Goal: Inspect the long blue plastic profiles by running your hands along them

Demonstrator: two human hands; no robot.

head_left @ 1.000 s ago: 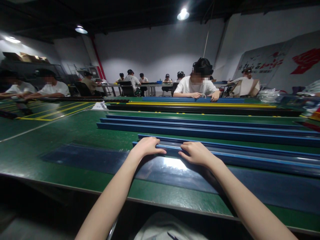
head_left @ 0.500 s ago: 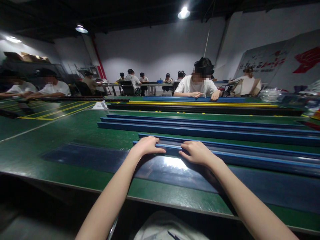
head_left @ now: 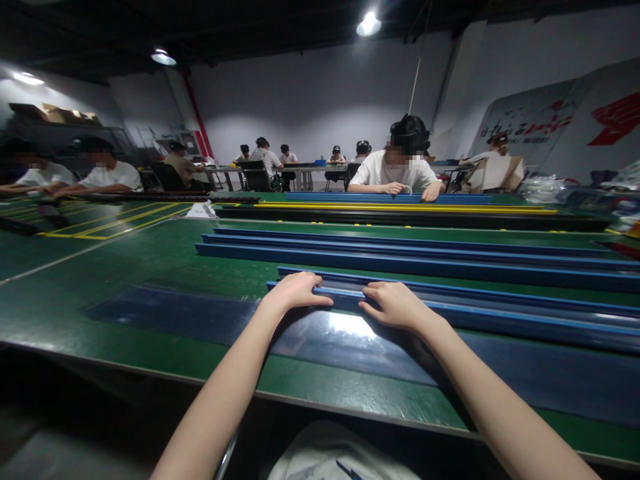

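Observation:
In front of me a long blue channel strip (head_left: 480, 323) lies across the green table, running off to the right. My left hand (head_left: 296, 291) grips its near rail close to the left end, thumb on the near side and fingers over the top. A short way to the right, my right hand (head_left: 393, 305) pinches the same rail, with the thumb below and the fingers curled over. Between the hands a short piece of the rail shows. Nearer to me, under my wrists, a flat dark-blue shiny sheet (head_left: 190, 319) lies along the table.
More blue channel strips (head_left: 380, 262) lie parallel just beyond, then black and yellow strips (head_left: 400, 209). A person (head_left: 395, 173) sits across the table, hands on a blue strip. Other people sit left and at the back. The table's near edge (head_left: 350, 427) runs below my forearms.
Almost nothing differs. Both hands keep the same hold on the blue strip, and the view has shifted very slightly.

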